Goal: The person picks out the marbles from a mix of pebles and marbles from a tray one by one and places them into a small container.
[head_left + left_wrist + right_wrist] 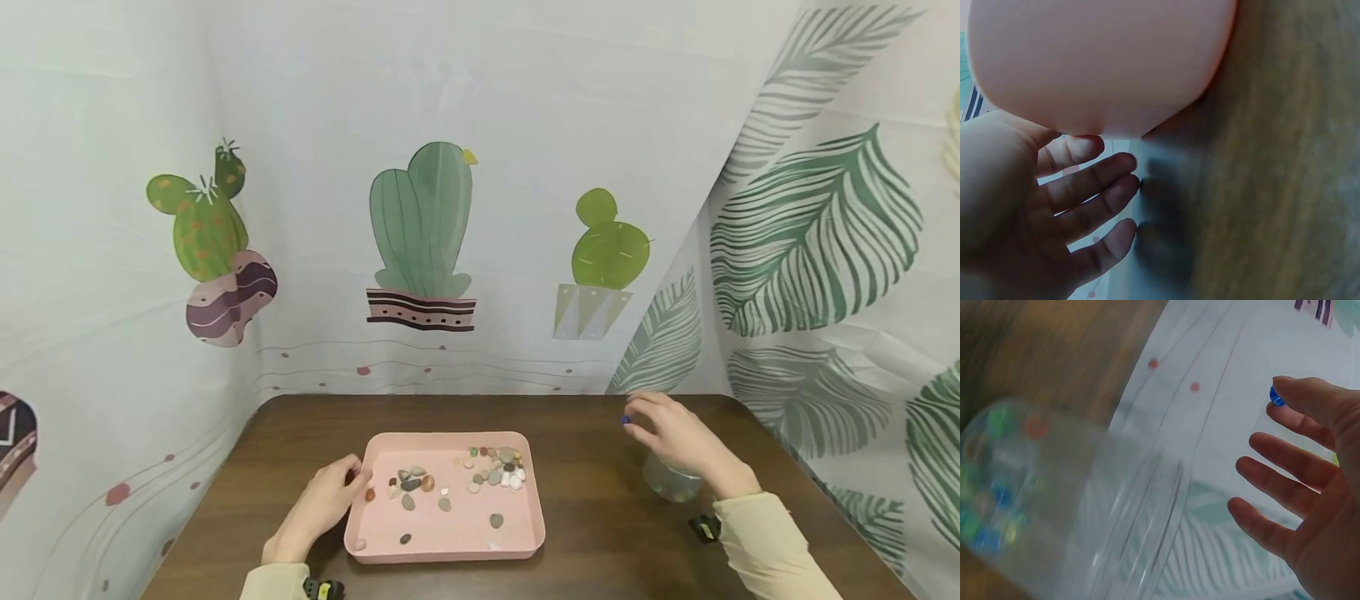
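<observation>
My right hand [678,437] is raised above a clear jar [671,482], on the right of the table. Thumb and index finger pinch a small blue marble [1277,396], while the other fingers spread apart. Several coloured marbles [999,494] lie at the bottom of the jar in the right wrist view. At the left wall of a pink tray [442,546], my left hand [318,504] grips the rim. Its thumb reaches over the inner side, partly hidden by the wall in the left wrist view, and the index fingertip meets the outside. The remaining fingers are loosely bent.
Inside the tray, several mixed pebbles [495,477] cluster at the right, with more stones [411,483] toward the left. The brown wooden table [585,533] ends at a printed cloth backdrop [517,250] behind and at the sides.
</observation>
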{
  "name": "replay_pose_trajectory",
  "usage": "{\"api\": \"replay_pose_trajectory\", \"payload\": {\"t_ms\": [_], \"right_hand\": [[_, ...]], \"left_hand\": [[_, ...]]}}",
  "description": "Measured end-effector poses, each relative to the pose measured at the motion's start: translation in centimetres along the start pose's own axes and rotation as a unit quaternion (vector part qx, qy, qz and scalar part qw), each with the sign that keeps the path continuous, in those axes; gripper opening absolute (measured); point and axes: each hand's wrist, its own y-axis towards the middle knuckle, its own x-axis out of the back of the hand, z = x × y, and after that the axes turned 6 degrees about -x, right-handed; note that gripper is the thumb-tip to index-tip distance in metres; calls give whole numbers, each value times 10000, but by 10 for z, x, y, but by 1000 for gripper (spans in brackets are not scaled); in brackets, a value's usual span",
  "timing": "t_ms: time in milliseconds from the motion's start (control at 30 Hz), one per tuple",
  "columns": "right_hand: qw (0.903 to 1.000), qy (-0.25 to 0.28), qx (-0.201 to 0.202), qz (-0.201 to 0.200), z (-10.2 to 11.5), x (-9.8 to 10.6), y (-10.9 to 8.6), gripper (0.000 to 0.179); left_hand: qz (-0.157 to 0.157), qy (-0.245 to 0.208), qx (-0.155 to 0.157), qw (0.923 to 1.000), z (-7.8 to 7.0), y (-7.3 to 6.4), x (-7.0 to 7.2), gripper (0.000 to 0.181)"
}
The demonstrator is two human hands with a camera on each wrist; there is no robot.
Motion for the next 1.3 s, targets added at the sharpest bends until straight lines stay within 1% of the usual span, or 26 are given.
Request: {"api": "replay_pose_trajectory", "payload": {"t_ms": [233, 433, 600, 700, 900, 1100, 1300], "right_hand": [[9993, 2, -321, -185, -22, 12, -24, 18], [9973, 170, -708, -90, -38, 11, -42, 21], [9950, 255, -961, -16, -47, 7, -48, 21], [9946, 275, -1003, -64, -51, 3, -52, 20], [9947, 339, -911, -334, -60, -8, -55, 18], [9938, 439, -976, -298, -64, -16, -59, 16], [9919, 484, -1081, -451, -68, -20, -63, 15]], "left_hand": [[8, 4, 1, 10000, -1, 0, -2, 19], [10, -30, -3, 10000, -1, -1, -2, 19], [-21, 31, 42, 10000, -1, 0, -2, 19], [-15, 27, 40, 10000, -1, 0, -2, 19], [-32, -12, 83, 10000, -1, -1, -2, 20], [-62, -6, 90, 9999, 2, -2, -3, 20], [-57, -4, 108, 9999, 1, -1, -3, 19]]}}
